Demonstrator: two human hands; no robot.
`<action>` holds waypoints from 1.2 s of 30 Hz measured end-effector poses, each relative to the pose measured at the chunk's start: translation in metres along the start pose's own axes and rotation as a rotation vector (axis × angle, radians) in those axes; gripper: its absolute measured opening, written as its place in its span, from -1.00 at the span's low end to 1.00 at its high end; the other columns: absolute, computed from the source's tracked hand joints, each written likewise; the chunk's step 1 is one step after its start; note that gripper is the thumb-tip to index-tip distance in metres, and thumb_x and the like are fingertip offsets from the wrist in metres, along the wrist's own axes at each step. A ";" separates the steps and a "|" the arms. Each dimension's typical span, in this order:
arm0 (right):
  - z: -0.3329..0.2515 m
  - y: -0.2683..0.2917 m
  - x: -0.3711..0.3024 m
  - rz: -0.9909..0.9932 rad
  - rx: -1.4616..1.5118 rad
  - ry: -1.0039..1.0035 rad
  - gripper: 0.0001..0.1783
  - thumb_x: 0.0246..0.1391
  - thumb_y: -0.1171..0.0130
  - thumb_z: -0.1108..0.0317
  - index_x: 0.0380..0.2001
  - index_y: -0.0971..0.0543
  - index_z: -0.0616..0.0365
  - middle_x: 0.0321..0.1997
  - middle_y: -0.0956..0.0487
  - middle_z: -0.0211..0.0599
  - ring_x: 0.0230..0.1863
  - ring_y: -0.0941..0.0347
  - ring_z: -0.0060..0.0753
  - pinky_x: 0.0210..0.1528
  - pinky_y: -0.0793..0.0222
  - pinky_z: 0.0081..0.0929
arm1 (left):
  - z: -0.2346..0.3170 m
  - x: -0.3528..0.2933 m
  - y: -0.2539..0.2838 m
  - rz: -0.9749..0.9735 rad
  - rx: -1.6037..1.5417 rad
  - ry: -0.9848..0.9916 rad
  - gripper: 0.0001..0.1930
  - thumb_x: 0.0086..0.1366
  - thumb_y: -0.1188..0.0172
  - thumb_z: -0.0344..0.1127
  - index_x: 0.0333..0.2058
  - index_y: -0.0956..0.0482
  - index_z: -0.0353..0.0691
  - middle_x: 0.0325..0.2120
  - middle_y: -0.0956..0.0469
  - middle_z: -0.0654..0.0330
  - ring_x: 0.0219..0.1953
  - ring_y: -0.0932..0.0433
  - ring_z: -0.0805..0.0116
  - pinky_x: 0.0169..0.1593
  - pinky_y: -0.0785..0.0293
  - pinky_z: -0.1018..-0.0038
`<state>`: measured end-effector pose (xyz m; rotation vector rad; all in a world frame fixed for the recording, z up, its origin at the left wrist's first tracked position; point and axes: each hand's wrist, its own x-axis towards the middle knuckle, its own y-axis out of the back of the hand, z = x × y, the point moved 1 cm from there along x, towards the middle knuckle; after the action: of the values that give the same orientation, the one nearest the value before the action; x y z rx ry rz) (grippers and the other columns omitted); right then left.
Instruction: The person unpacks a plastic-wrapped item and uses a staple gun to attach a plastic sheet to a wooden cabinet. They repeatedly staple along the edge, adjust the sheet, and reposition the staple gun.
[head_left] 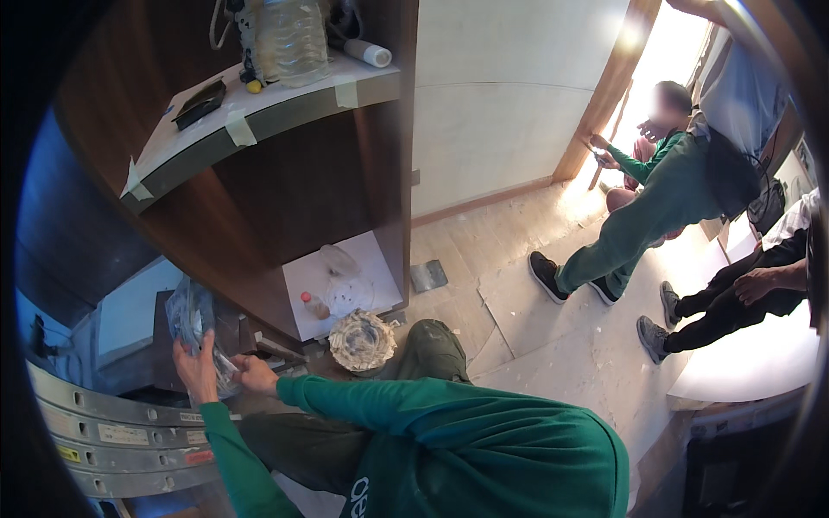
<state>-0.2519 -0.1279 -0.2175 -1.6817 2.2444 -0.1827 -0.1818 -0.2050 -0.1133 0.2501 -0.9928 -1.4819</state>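
Note:
At the lower left, a crumpled clear plastic bag (pixel 192 312) is between my hands, its contents too blurred to name. My left hand (pixel 198 371) has its fingers wrapped along the bag's near side. Close beside it, my right hand (pixel 256 376) is closed at the bag's lower right edge; its fingertips are partly hidden. Both forearms are in green sleeves. To the right of my hands, a round container with a ragged, crusted pale rim (pixel 363 340) stands on the floor near my knee.
Metal ladder rails (pixel 129 433) lie at lower left. The wooden cabinet's shelf (pixel 285 108) holds a large clear jug (pixel 292 43), a white bottle (pixel 369 53) and a black tray (pixel 200 104). A red-capped bottle (pixel 314 304) stands below. Several people are at right, one crouching by the bright doorway.

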 end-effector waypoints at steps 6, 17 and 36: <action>0.008 0.003 -0.003 -0.148 -0.396 0.190 -0.44 -0.03 -0.13 0.35 0.11 -0.47 0.20 -0.08 -0.62 -0.06 -0.07 -0.55 -0.17 0.00 -0.41 -0.28 | 0.005 0.031 -0.016 -0.163 0.442 0.037 -0.48 0.01 -0.29 -0.23 -0.07 -0.50 -0.45 -0.12 -0.50 -0.26 -0.03 -0.47 -0.23 0.04 -0.39 0.05; -0.011 0.083 -0.043 -0.074 -0.226 -0.008 -0.69 0.11 -0.17 0.35 -0.09 -0.58 0.26 -0.22 -0.65 -0.27 -0.28 -0.56 -0.48 -0.19 -0.48 -0.53 | -0.057 0.111 0.080 0.151 -0.051 -0.047 -0.77 0.12 -0.10 -0.35 -0.37 -0.55 -0.46 -0.65 -0.47 -0.08 -0.60 -0.40 0.23 -0.42 -0.35 0.28; -0.164 0.035 -0.092 -0.346 -0.140 0.503 -0.59 0.00 -0.38 0.33 -0.11 -0.51 0.24 -0.18 -0.58 -0.35 -0.16 -0.47 -0.55 -0.07 -0.37 -0.55 | 0.036 -0.103 0.186 -0.420 -0.490 0.217 -0.81 0.18 -0.30 -0.33 -0.38 -0.66 -0.39 -0.68 -0.51 0.28 -0.64 -0.36 0.66 -0.58 -0.17 0.63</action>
<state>-0.3157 -0.0453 -0.0576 -2.3039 2.3153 -0.6033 -0.0539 -0.0711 -0.0038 0.2646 -0.3916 -1.9809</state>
